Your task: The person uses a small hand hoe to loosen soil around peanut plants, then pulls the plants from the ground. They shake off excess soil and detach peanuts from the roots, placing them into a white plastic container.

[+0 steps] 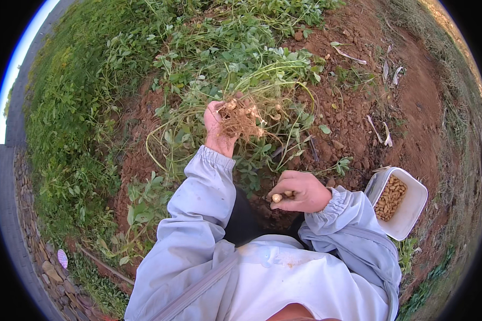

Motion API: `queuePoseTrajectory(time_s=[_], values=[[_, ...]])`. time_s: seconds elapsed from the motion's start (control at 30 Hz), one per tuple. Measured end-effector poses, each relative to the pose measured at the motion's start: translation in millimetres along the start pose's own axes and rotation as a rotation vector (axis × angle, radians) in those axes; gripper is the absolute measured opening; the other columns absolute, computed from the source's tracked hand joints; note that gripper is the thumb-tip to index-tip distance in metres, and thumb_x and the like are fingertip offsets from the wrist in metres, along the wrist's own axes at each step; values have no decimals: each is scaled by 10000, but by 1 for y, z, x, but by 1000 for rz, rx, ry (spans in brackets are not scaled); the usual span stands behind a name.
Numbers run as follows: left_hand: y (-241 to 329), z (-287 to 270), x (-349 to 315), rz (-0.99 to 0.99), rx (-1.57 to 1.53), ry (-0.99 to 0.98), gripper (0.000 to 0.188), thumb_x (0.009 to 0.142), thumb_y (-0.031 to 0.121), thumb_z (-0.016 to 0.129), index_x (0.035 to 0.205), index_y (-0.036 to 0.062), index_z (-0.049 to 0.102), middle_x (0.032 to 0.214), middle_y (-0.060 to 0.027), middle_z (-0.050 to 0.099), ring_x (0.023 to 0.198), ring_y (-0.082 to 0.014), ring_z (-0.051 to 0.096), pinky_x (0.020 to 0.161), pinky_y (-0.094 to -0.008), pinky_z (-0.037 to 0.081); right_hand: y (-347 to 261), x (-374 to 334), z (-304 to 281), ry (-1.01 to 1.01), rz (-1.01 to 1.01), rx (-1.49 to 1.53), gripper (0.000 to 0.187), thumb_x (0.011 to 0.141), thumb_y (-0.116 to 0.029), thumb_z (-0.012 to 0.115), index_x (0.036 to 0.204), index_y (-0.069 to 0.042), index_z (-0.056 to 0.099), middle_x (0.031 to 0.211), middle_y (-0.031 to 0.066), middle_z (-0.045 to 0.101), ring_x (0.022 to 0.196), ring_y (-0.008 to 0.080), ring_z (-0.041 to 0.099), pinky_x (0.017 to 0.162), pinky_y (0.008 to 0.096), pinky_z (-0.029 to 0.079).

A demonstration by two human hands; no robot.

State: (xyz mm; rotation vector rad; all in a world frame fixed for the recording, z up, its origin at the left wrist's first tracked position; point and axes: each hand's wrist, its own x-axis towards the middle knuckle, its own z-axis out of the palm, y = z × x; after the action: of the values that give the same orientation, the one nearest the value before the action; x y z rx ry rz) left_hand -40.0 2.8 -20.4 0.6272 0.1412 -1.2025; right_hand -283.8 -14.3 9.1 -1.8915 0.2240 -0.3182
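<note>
My left hand [215,124] is closed round the base of an uprooted peanut plant. Its tangled brown roots [242,122] face me, with several pale pods among them, and its green stems spread out behind. Lower and to the right, my right hand [301,192] is curled with the fingers together, pinching peanuts [277,198]; one pale rounded end shows at the fingertips, and the palm side is partly hidden. The two hands are apart. Beyond my right forearm, a white plastic bucket [414,206] stands tilted, with many loose peanuts [391,198] inside.
Green leafy plants [85,128] cover the ground at the left and far side. Reddish bare soil [353,101] with clods and dry pale husks [383,134] lies at the right. At the far left run a stone edging [51,273] and a grey paved strip [8,203].
</note>
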Motion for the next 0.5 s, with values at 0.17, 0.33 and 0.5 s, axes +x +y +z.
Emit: queuePoseTrajectory(time_s=[0.17,0.33,0.5], values=[[-4,0,5,-14,-26,31,341,849,179,373,1044,-46,537,1049,-158,610,879,-348,619,747,-481,550,15,-148,-92,1054,442,-71,251,816,-83,658,1037,2,573,827,7,560,681,71,501,579,186,409],[-19,-3,-2,-45,-22,-205,410,839,116,413,1231,0,444,1096,-177,587,941,-380,602,795,-532,527,87,-300,-127,1004,852,-1004,284,865,-169,616,1100,-11,591,959,58,609,862,141,565,809,262,451],[-42,21,-17,127,-6,-253,503,832,49,422,1324,126,356,1217,-147,524,1050,-359,558,859,-553,499,12,-117,-95,921,262,-329,165,833,-1,587,996,15,608,932,106,587,866,168,574,772,261,457]])
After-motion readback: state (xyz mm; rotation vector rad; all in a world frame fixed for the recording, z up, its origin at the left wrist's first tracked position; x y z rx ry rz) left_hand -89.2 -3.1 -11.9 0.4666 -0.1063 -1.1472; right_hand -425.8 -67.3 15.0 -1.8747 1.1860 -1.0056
